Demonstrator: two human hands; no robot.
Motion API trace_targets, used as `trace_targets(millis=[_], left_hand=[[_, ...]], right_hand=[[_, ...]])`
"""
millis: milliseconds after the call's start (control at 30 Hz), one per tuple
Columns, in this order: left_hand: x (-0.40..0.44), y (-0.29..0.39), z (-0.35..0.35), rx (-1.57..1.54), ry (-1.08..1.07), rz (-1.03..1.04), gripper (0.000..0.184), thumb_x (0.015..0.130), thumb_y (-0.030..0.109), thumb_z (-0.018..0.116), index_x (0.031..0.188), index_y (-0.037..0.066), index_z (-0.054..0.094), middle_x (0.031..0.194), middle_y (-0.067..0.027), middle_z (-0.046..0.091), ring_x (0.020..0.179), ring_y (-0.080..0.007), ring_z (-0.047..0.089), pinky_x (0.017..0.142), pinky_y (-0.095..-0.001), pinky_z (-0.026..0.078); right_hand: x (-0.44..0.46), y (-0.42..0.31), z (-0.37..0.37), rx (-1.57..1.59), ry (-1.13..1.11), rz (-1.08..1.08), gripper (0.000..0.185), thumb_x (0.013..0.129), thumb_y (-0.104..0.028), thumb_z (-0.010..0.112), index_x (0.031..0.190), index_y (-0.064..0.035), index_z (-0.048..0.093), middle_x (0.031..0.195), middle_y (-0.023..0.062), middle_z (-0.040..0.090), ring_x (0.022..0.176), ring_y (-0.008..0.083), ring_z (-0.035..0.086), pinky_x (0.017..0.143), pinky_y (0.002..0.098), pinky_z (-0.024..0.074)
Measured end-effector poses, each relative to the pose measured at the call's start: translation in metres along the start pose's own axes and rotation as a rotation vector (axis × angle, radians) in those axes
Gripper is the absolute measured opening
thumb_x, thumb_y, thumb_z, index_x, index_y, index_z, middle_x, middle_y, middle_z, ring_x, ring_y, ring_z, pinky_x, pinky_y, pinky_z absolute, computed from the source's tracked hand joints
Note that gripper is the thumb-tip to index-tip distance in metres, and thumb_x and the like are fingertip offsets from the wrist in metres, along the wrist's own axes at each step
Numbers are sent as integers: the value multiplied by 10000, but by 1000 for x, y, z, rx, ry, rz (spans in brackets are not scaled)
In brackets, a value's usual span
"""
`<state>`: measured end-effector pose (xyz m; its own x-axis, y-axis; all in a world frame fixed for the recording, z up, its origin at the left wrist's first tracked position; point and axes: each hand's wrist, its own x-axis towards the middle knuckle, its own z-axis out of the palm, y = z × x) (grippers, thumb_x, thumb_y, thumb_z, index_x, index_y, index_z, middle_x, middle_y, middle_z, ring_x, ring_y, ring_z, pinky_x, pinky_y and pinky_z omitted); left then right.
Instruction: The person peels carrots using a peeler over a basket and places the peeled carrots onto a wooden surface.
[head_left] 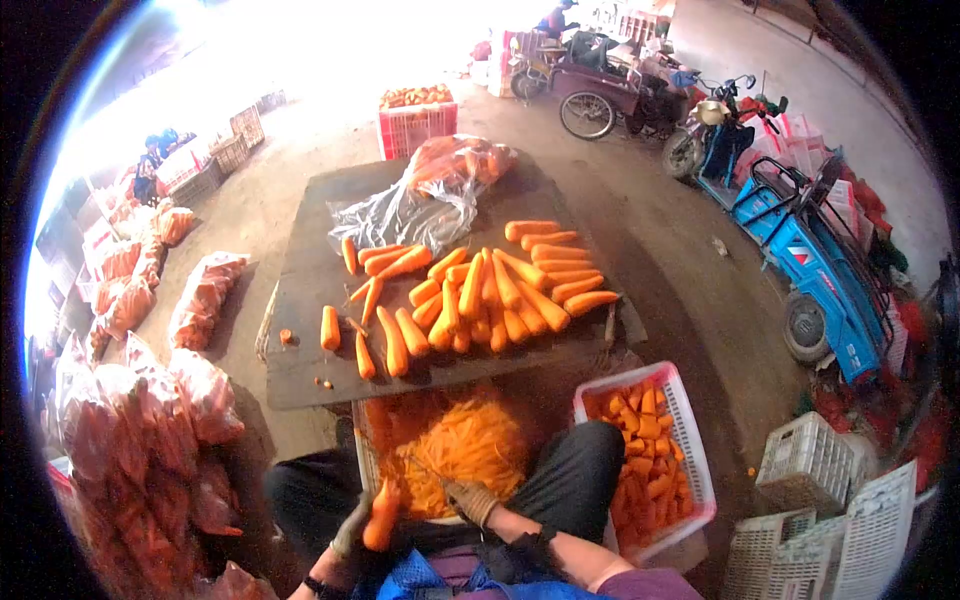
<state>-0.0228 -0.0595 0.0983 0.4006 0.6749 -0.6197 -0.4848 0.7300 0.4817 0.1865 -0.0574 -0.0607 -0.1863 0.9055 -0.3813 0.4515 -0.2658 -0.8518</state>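
My left hand [352,527], in a light work glove, is closed around a thick carrot [382,516] held upright over my lap. In my right hand [472,502], also gloved, is a thin dark tool that looks like a peeler [428,470]; its tip points toward the carrot. Just beyond both hands, a heap of carrot peelings [465,445] fills a crate [366,440] between my knees. Many whole carrots [490,300] lie on the dark board [310,225] in front of me. At its far end rests a clear plastic bag [420,205] of carrots.
To my right stands a white-rimmed crate [698,470] of cut carrot pieces. Bagged carrots [140,450] pile up at left. Empty crates [808,465] lean at lower right, near a blue cargo tricycle [800,255]. A full crate [418,128] stands behind the board.
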Motion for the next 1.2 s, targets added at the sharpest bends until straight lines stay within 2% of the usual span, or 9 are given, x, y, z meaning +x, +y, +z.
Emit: trace_targets(millis=[200, 300, 400, 500, 633, 733, 800, 967, 1200], left_hand=[[33, 11, 20, 14, -117, -30, 504, 824, 472, 481, 1079, 38, 473, 898, -91, 554, 762, -188, 543, 665, -300, 452], [61, 9, 1, 220, -147, -16, 534, 768, 524, 535, 1014, 51, 498, 825, -63, 574, 638, -155, 543, 560, -255, 461], [86, -4, -14, -32, -48, -129, 486, 767, 525, 539, 933, 68, 525, 732, -44, 568, 584, -133, 536, 488, -238, 449], [97, -6, -19, -141, 0, -158, 451, 802, 475, 521, 982, 61, 520, 746, -51, 564, 550, -146, 541, 478, -247, 471], [114, -7, -37, -194, -45, -174, 413, 832, 423, 500, 1000, 46, 499, 794, -74, 559, 633, -166, 559, 551, -259, 490], [119, -10, -39, -152, -34, -135, 402, 840, 440, 480, 924, 51, 540, 737, -70, 551, 648, -155, 530, 597, -262, 466], [142, -24, -68, -532, -98, -225, 388, 821, 460, 501, 878, 80, 560, 712, -51, 551, 619, -140, 519, 578, -250, 459], [124, -3, -43, -324, 151, -254, 338, 769, 495, 561, 795, 158, 578, 655, -6, 538, 583, -112, 507, 512, -229, 435], [137, -15, -52, -424, 112, -200, 398, 803, 423, 548, 1025, 95, 499, 845, -53, 581, 681, -184, 582, 577, -298, 509]], right_hand=[[-10, 4, 6, -56, 176, -139, 383, 873, -364, 387, 868, -39, 590, 666, 130, 585, 608, 245, 545, 563, 356, 426], [-18, -3, 1, -163, 520, -392, 376, 867, -384, 435, 793, -49, 591, 556, 58, 494, 525, 177, 471, 507, 324, 396], [-34, -33, -16, 421, 297, 211, 337, 835, -353, 514, 766, -30, 576, 599, 15, 495, 542, 121, 464, 501, 264, 374], [-34, -39, -16, 432, 262, 230, 402, 824, -421, 521, 727, -33, 568, 580, -21, 444, 531, 85, 426, 492, 239, 350], [-22, -37, -12, 10, 232, 80, 503, 831, -508, 442, 685, -39, 551, 547, 18, 444, 513, 116, 419, 501, 261, 359], [-18, -31, -9, 6, 162, 92, 522, 834, -523, 415, 689, -38, 542, 547, 46, 445, 516, 143, 434, 517, 288, 371], [-18, -37, -9, -7, 154, 69, 550, 830, -540, 404, 665, -32, 534, 542, 78, 455, 511, 183, 441, 520, 318, 374], [-23, -58, -12, -25, 166, 83, 624, 812, -596, 376, 612, -17, 494, 530, 148, 446, 496, 263, 427, 520, 375, 379], [-21, -51, -4, -220, 97, 25, 602, 829, -571, 356, 657, -15, 509, 592, 216, 473, 597, 395, 487, 561, 426, 390]])
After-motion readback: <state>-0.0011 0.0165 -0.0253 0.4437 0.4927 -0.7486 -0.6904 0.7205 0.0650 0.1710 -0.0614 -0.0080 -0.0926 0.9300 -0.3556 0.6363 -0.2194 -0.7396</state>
